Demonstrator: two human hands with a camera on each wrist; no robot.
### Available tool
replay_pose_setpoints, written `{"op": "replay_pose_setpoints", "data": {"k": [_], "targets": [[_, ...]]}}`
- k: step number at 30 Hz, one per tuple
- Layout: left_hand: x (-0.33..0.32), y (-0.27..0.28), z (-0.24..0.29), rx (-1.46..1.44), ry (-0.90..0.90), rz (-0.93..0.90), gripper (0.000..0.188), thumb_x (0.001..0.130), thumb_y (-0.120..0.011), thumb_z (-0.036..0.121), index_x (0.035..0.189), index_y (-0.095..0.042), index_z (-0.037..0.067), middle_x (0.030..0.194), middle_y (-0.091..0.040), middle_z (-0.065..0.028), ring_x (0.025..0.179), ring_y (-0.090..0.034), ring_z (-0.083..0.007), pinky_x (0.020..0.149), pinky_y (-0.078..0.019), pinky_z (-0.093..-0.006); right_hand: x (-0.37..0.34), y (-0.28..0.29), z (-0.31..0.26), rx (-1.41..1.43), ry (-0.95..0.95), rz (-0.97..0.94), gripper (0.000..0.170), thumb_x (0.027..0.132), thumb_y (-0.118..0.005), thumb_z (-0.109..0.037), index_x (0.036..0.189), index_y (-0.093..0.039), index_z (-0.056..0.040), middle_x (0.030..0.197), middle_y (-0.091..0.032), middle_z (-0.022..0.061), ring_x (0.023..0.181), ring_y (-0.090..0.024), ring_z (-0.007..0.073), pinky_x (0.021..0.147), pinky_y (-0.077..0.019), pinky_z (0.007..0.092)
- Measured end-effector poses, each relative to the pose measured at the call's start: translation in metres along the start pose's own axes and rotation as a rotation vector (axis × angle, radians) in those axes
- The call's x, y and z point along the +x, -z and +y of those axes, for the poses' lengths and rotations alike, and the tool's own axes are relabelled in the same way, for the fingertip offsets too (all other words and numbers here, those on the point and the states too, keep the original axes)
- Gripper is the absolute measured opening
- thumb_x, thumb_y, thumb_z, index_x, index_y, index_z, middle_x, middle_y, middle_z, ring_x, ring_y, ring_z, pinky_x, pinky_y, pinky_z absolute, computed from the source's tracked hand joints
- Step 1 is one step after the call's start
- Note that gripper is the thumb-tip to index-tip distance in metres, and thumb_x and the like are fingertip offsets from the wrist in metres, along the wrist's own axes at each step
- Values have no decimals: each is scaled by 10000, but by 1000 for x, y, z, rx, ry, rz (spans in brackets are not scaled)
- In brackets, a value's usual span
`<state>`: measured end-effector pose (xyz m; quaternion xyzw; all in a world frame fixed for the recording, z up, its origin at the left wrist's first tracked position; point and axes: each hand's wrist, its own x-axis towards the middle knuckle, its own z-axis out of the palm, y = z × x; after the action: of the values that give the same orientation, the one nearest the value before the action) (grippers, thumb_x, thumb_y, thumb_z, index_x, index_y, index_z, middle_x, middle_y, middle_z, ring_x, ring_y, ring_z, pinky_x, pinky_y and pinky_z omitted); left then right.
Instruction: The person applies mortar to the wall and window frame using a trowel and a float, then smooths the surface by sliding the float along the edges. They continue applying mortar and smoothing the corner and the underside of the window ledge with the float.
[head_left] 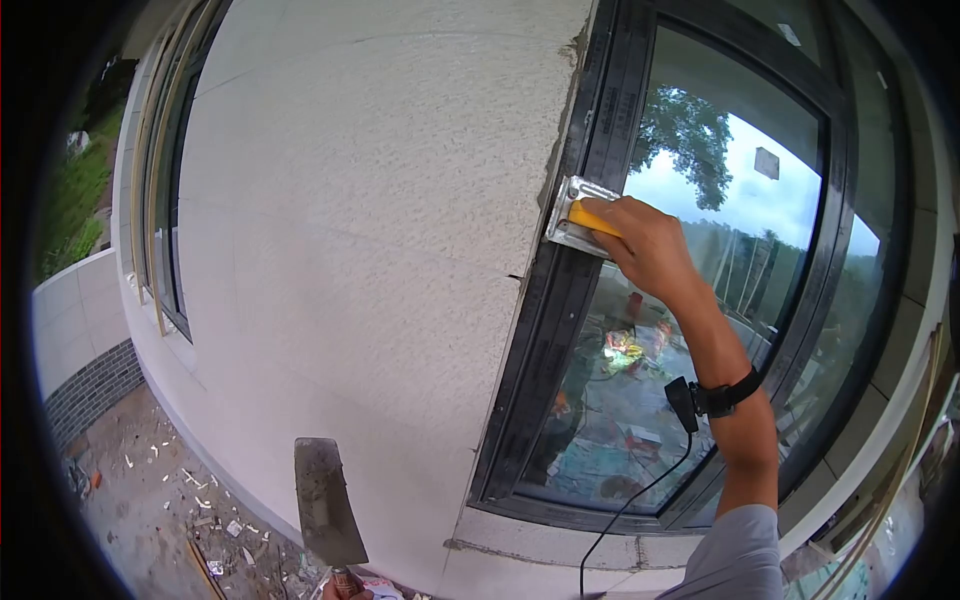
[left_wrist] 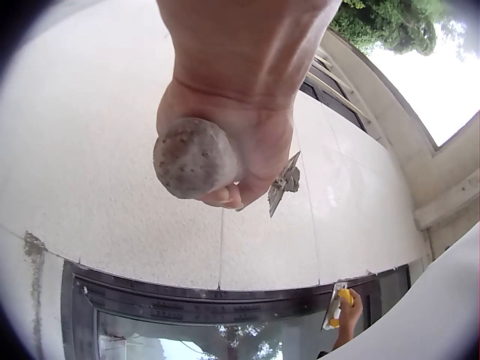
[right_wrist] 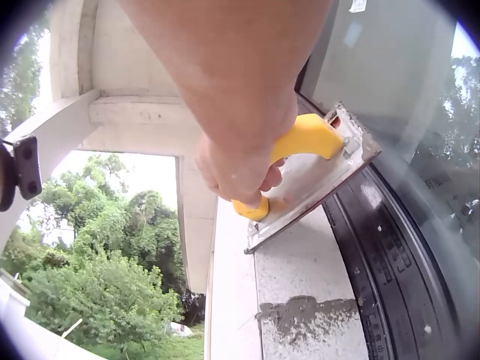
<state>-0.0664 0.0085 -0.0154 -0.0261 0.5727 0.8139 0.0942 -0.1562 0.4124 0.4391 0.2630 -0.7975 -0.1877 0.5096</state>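
Note:
My right hand (head_left: 645, 245) grips the yellow handle (head_left: 595, 217) of a plastering trowel. Its flat metal plate (head_left: 572, 236) lies across the seam between the pale wall (head_left: 350, 200) and the dark window frame (head_left: 545, 330). In the right wrist view the plate is tilted, and a grey mortar patch (right_wrist: 307, 315) shows on the wall beside the frame. Low in the head view, my left hand (left_wrist: 247, 142) holds a small trowel by its round handle (left_wrist: 193, 159). That trowel's rectangular blade (head_left: 328, 500) points up; a lump of mortar (left_wrist: 291, 180) clings to it in the left wrist view.
A window pane (head_left: 690, 300) reflecting trees and sky stands right of the wall. Below it runs a sill (head_left: 540, 535). A cable (head_left: 640, 490) hangs from the right wrist camera. Rubble litters the ground (head_left: 150, 500) at lower left, and another window (head_left: 180, 200) stands farther left.

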Motion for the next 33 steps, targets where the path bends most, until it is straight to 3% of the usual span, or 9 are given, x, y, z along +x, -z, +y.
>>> {"op": "replay_pose_setpoints", "data": {"k": [3,7,11,20,27,29,33], "targets": [[4,3,-10,50,-10,74,180,799,-605,51,956,-533,3,615,-518,-28,451,-506,-122,418,-431,-250,-4,3,-11,39,-51,39,330,833,-667,-76,1162,-644,-99,888,-658,100,766,-631,282,662,-509,362],[4,5,-5,66,-3,24,190,798,-622,64,956,-540,-3,677,-547,-44,482,-522,-134,440,-445,-248,-4,-2,-21,50,-10,72,338,823,-674,-68,1157,-640,-106,890,-657,99,768,-633,283,651,-511,371],[2,0,-1,51,-7,56,203,797,-629,77,964,-544,-3,685,-551,-47,492,-526,-139,447,-447,-247,-13,-21,-22,25,39,103,359,811,-676,-76,1159,-627,-151,856,-630,73,753,-636,267,601,-515,381],[-1,2,-9,89,15,50,192,791,-639,98,944,-550,21,654,-544,-42,479,-524,-136,427,-445,-261,-24,-15,-38,1,82,96,351,811,-627,-44,1146,-612,-147,881,-636,84,759,-642,277,605,-529,374],[3,7,-14,44,4,-20,165,794,-636,109,904,-548,23,604,-525,-27,446,-508,-133,414,-431,-257,-50,-34,-43,16,8,2,351,805,-626,-38,1140,-623,-142,890,-649,86,757,-647,271,592,-528,379],[0,6,-14,50,-14,-6,159,793,-635,108,896,-548,23,604,-525,-27,450,-511,-134,418,-434,-259,-63,-36,-41,-2,-19,-107,415,791,-690,-59,1189,-601,-135,960,-660,114,810,-655,301,646,-536,376],[-1,2,-6,47,6,13,162,787,-636,104,896,-552,17,610,-532,-38,463,-514,-137,436,-442,-263,-69,-29,-50,30,7,-60,420,789,-688,-55,1193,-598,-130,964,-658,114,799,-652,299,637,-533,378]]}}
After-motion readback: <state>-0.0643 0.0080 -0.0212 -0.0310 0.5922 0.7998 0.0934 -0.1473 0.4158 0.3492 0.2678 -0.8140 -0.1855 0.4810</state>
